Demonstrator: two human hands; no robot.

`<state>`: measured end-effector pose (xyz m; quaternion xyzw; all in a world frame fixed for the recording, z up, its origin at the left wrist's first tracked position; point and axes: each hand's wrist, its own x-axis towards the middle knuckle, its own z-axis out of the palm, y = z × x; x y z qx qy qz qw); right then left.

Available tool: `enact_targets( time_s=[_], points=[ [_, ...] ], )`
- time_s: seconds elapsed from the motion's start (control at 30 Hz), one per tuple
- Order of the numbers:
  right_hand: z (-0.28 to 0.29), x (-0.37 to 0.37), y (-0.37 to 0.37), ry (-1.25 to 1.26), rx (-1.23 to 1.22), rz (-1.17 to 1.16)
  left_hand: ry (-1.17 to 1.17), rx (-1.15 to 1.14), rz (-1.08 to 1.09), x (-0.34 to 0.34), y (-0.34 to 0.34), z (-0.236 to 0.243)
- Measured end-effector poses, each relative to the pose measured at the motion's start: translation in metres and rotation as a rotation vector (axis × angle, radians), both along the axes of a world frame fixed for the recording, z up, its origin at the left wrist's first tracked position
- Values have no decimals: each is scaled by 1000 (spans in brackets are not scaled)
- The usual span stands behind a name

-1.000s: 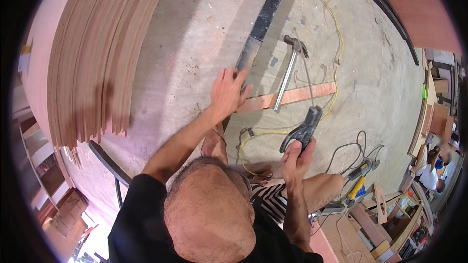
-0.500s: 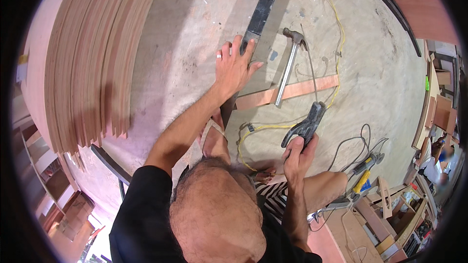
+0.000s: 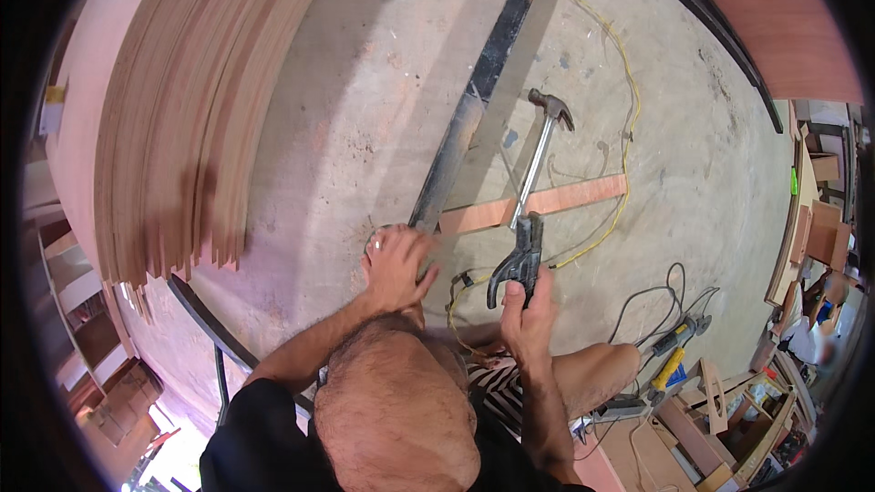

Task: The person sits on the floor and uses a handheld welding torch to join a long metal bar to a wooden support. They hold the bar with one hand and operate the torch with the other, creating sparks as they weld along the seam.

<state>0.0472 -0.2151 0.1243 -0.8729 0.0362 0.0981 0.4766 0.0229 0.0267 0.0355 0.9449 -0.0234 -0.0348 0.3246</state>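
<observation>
- Now, from my distant seat, I see 2 bare hands at work low over a concrete floor (image 3: 355,159).
- I have the right hand (image 3: 529,310) closed around the handle of a black electrode holder (image 3: 521,260), thumb along its near end.
- From the holder's head I make out a thin rod (image 3: 508,167) pointing away from the person, toward the metal bar; I cannot tell whether its tip touches.
- I find the left hand (image 3: 398,269) at the near end of the long dark metal bar (image 3: 465,118), fingers partly spread and a little blurred; I cannot tell whether it grips the bar or just rests there.
- The bar runs from that hand away to the top edge of my view, greyer near its middle.
- To its right I see a claw hammer (image 3: 538,159), its handle lying across a reddish wood strip (image 3: 583,191).
- Past the strip's right end I trace a yellow cord (image 3: 628,136).
- Well to the left I see stacked boards (image 3: 182,100).
</observation>
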Motion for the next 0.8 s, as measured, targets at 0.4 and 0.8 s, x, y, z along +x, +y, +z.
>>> enact_targets(
  time_s=[0.4, 0.8],
  points=[
    [15, 2, 13, 114, -46, 26, -79, -54, -30, -3, -2, -13],
    [4, -3, 15, 64, -22, 37, -13, -83, -36, -5, -3, -14]
  ],
)
